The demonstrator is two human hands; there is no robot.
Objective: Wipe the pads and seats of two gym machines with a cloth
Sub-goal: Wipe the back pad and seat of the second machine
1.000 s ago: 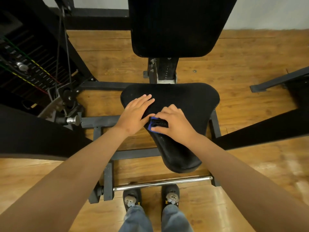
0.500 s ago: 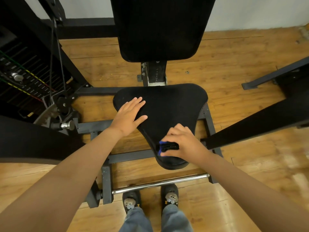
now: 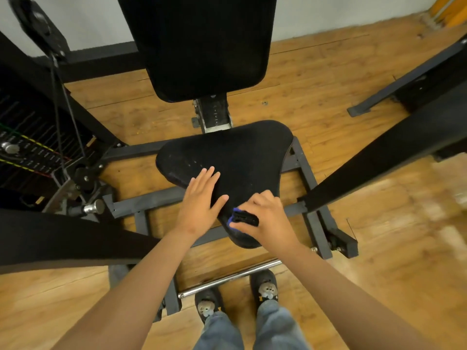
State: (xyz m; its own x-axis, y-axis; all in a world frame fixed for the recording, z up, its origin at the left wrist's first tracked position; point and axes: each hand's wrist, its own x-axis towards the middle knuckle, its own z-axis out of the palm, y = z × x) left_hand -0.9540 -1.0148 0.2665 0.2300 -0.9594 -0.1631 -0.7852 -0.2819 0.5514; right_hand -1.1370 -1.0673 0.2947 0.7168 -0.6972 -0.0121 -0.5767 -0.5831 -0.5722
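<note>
left hand (image 3: pixel 199 203) has slid back toward the camera since half a second ago. it's come off the wide rear part of the seat (image 3: pixel 240 152) and down toward the narrow front, so it's now just beside the right hand (image 3: pixel 267 218). the right one hasn't really gone anywhere. it's still down by the front tip with the cloth (image 3: pixel 245 218), maybe a touch more over the seat's left edge.

left hand is flat and relaxed, fingers straight and close together. the palm presses on the left side of the seat, and the heel of the hand hangs past the edge over the grey frame (image 3: pixel 151 203). the thumb sticks out toward the cloth and ends near it. right hand is clenched round the cloth, fingers curled over the top and the thumb tip showing just under it. the cloth is a dark bunched wad with a bit of blue edge peeking out on the left, pushed down onto the narrow front end of the seat.

seat's black, roughly triangular, with a few pale specks on its left rear. a black back pad (image 3: pixel 202 46) stands upright behind it. long black padded arms run out on the left (image 3: pixel 63 238) and the right (image 3: pixel 379 157). there's a weight stack (image 3: pixel 25 147) with coloured cords far left and a chrome knob (image 3: pixel 94 207) near it. a chrome bar (image 3: pixel 227 279) crosses the front, with dark shoes (image 3: pixel 264 289) just behind it on the wood floor (image 3: pixel 316 79).
</note>
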